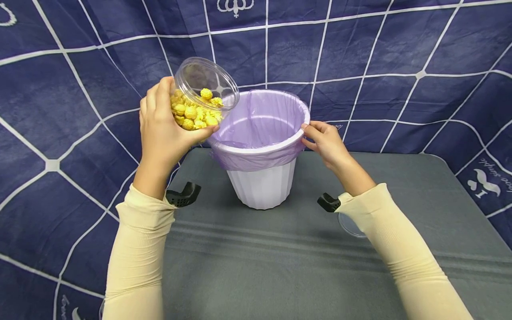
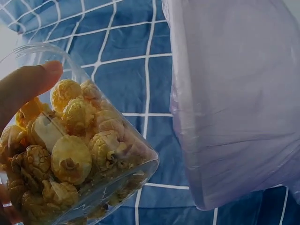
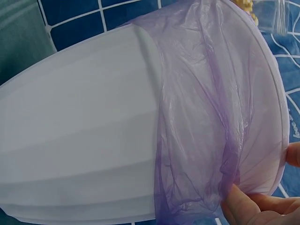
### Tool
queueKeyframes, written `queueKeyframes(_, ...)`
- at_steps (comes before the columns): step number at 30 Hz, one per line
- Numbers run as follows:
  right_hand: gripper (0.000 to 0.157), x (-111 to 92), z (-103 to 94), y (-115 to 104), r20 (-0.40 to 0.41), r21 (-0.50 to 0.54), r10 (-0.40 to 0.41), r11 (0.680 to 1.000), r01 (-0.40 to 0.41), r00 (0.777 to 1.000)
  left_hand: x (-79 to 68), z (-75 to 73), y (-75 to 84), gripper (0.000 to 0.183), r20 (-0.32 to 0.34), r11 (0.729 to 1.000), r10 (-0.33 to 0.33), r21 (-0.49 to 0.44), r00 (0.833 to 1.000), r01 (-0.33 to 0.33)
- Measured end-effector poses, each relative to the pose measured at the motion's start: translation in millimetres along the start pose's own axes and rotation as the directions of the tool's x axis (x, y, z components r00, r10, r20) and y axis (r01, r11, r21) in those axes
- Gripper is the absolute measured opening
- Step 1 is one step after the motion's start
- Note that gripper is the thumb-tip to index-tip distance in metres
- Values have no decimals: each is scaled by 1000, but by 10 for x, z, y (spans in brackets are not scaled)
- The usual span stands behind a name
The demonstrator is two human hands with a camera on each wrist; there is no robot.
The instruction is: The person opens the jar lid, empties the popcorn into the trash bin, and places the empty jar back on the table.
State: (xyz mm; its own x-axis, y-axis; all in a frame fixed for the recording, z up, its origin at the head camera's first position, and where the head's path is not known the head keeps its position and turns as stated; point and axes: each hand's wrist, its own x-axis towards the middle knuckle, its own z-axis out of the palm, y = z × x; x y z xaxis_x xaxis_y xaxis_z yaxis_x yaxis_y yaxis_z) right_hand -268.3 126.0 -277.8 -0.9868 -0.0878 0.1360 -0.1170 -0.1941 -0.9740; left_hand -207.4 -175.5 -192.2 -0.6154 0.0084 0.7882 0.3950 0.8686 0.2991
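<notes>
In the head view my left hand (image 1: 162, 122) grips a clear plastic jar (image 1: 224, 84) of yellow popcorn (image 1: 191, 112). The jar tilts with its uncapped mouth toward the trash can (image 1: 262, 189), beside and above the left rim. The popcorn shows close up through the jar wall in the left wrist view, with the thumb (image 2: 33, 84) along it. A thin purple trash bag (image 1: 260, 120) lines the white can and folds down over its rim. At the right rim my right hand (image 1: 328, 141) pinches the edge and bag between thumb and fingers (image 3: 246, 208).
The can stands on a grey table (image 1: 256, 266) near its back edge. A clear round disc (image 1: 351, 227), like a lid, lies partly hidden under the right sleeve. A blue cloth (image 1: 372, 53) with white lines hangs behind and at both sides.
</notes>
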Motion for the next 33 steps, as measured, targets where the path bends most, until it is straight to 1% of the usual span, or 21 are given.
queueKeyframes(4,46,-1,0,-1,4,-3,0,1000,0,1000,126,22,24,96,67,998,26,57,997,-29)
queueKeyframes(6,46,-1,-3,-3,6,-3,1,1000,-1,1000,189,31,35,97,103,994,52,94,993,-61)
queueKeyframes(9,46,-3,-5,-6,7,-1,3,1000,-3,1000,280,49,50,98,157,981,108,144,982,-131)
queueKeyframes(12,46,-6,-3,-9,5,-5,2,1000,-2,1000,361,75,62,98,210,962,168,176,963,-207)
queueKeyframes(16,46,-11,0,-14,4,-7,4,1000,-4,1000,452,124,71,97,286,926,238,221,928,-305)
queueKeyframes(21,46,-14,1,-12,3,-8,7,1000,-7,1000,544,190,72,99,360,868,311,269,879,-418)
queueKeyframes(25,46,-11,-1,-1,-1,-19,10,1000,-10,1000,591,230,67,97,385,809,389,292,837,-511)
queueKeyframes(27,47,-11,-4,4,-2,-22,10,1000,-10,1000,604,244,60,96,392,773,430,306,813,-556)
queueKeyframes(33,46,-11,-4,8,-13,-7,5,1000,-5,1000,618,278,36,94,422,686,503,337,754,-645)
